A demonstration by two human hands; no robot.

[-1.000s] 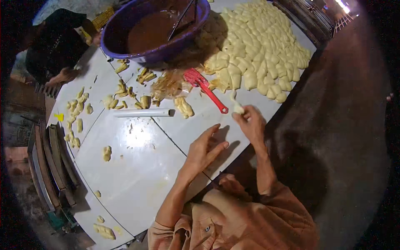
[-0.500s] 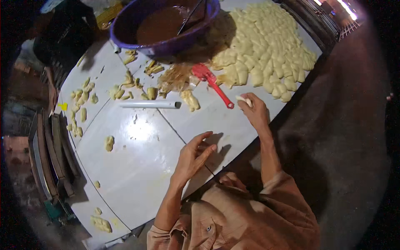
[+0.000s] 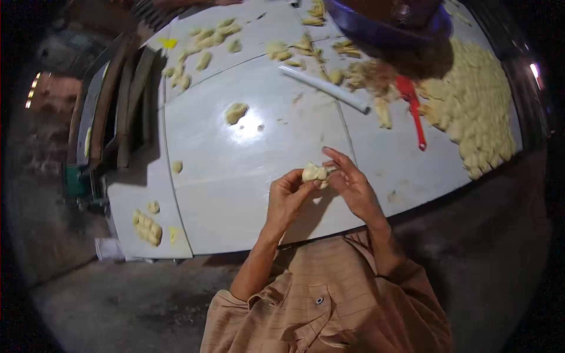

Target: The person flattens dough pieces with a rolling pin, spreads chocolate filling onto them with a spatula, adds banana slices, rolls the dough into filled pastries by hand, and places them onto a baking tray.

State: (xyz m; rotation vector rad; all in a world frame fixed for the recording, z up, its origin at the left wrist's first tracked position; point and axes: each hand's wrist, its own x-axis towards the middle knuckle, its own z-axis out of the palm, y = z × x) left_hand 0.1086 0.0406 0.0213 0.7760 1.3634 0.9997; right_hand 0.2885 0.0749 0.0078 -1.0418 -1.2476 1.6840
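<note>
A small, pale, knotted piece of dough (image 3: 315, 172) is held between my hands, just above the white table. My left hand (image 3: 288, 197) pinches it from the left, thumb against its lower side. My right hand (image 3: 353, 188) meets its right side with thumb and fingers, the index finger stretched out beyond it. Part of the dough is hidden behind the fingers. Ahead of my right hand lies a red brush-like tool with a long handle (image 3: 419, 125). A white tube (image 3: 326, 89) rests farther off to the left of it.
A large mass of pale dough pieces (image 3: 479, 112) covers the table's right side. A purple basin (image 3: 382, 30) with brown contents stands at the far edge. Loose dough lumps (image 3: 236, 113) lie scattered on the white table (image 3: 235, 188). Dark boards (image 3: 125, 106) lean at the left.
My right hand has come in from beside the dough mass with a pale piece and now meets my left hand, which has closed on the dough. The view has swung left.
</note>
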